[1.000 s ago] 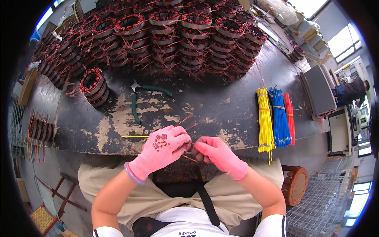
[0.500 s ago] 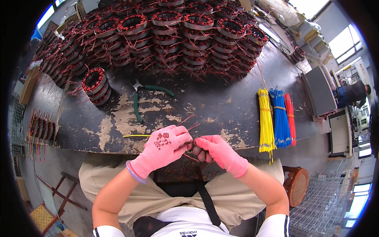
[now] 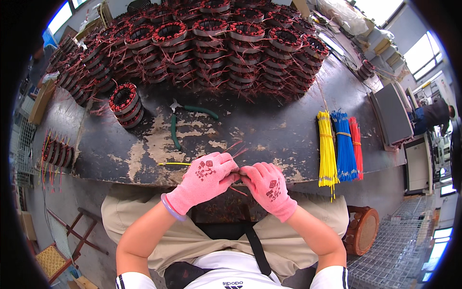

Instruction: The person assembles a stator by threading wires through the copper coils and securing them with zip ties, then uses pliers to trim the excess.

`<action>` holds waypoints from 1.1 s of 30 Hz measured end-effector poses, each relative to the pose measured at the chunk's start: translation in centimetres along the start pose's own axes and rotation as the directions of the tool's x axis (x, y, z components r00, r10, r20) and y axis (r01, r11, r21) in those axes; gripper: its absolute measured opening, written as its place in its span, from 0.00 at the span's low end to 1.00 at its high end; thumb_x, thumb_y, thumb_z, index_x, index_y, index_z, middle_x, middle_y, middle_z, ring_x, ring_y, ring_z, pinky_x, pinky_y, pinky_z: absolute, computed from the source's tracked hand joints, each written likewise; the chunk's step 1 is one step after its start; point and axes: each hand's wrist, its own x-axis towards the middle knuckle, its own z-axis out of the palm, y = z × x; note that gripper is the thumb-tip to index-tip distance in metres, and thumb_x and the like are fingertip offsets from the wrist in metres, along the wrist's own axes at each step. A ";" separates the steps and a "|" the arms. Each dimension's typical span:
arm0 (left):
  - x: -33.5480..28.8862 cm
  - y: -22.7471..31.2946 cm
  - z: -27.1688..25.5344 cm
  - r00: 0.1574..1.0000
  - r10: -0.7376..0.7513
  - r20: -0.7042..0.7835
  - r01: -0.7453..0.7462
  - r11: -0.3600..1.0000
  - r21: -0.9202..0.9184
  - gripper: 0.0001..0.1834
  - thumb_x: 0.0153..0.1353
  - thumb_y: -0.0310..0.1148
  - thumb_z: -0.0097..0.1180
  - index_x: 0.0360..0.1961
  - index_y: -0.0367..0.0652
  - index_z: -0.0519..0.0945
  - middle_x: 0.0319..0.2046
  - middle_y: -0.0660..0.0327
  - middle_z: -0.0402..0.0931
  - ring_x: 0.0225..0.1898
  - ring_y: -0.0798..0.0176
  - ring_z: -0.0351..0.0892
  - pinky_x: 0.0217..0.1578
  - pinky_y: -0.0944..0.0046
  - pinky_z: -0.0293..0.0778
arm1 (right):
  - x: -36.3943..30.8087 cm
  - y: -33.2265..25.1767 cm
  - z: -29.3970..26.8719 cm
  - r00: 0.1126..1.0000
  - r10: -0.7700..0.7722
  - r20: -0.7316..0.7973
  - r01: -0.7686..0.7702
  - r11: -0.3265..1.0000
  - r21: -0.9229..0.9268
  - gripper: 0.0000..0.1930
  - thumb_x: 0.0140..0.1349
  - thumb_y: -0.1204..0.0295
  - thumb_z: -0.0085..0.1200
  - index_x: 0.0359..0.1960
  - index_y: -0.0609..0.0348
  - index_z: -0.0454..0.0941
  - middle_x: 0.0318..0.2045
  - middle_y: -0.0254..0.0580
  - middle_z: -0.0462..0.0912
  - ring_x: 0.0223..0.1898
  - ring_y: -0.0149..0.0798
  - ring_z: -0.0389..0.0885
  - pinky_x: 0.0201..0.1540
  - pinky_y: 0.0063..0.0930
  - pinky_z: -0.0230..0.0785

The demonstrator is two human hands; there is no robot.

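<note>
Both hands wear pink gloves and meet at the table's front edge. My left hand (image 3: 207, 177) is closed, back upward, with thin red wires (image 3: 238, 152) sticking out past its fingers. My right hand (image 3: 270, 191) is closed too, its fingertips pinched against the left ones; what lies between them is hidden. A yellow wire (image 3: 173, 164) pokes out to the left from behind my left hand. Beyond it lie cutting pliers (image 3: 176, 131) with green handles, spread apart. A short stack of ring-shaped stators (image 3: 126, 105) with red windings stands at the left.
Tall stacks of stators (image 3: 209, 53) fill the table's far side. Bundles of yellow wires (image 3: 326, 154), blue wires (image 3: 344, 149) and red wires (image 3: 356, 147) lie at the right. More stators (image 3: 57, 153) with coloured leads sit at the left edge. A wooden stool (image 3: 364, 231) stands right of my legs.
My right hand has rolled over, so its printed back now faces up and its fingers press close to the left hand's. The view has shifted slightly; the table things look unmoved.
</note>
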 end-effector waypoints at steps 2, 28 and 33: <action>0.0 0.2 -0.6 1.000 -0.014 0.004 0.014 1.000 0.000 0.07 0.57 0.30 0.65 0.37 0.45 0.83 0.37 0.60 0.80 0.41 0.53 0.81 0.40 0.55 0.78 | -0.1 0.5 -0.3 0.997 -0.067 0.031 0.068 0.997 -0.047 0.19 0.54 0.72 0.63 0.49 0.47 0.81 0.33 0.33 0.79 0.36 0.40 0.80 0.39 0.38 0.72; 0.0 0.5 -0.6 0.983 -0.171 -0.072 0.175 0.983 0.062 0.14 0.70 0.26 0.49 0.51 0.33 0.80 0.51 0.50 0.79 0.51 0.46 0.79 0.54 0.56 0.74 | -16.0 13.5 -15.7 0.417 0.864 -0.282 -0.906 0.370 -0.206 0.32 0.67 0.38 0.50 0.24 0.58 0.78 0.28 0.51 0.83 0.37 0.55 0.84 0.39 0.49 0.71; -0.1 0.4 -0.5 0.981 -0.177 -0.082 0.181 0.982 0.050 0.12 0.68 0.26 0.52 0.50 0.35 0.81 0.51 0.50 0.80 0.52 0.44 0.79 0.54 0.53 0.74 | -16.4 14.2 -15.8 0.389 0.902 -0.185 -0.912 0.405 0.057 0.25 0.70 0.47 0.52 0.26 0.57 0.81 0.23 0.45 0.83 0.28 0.46 0.83 0.33 0.40 0.72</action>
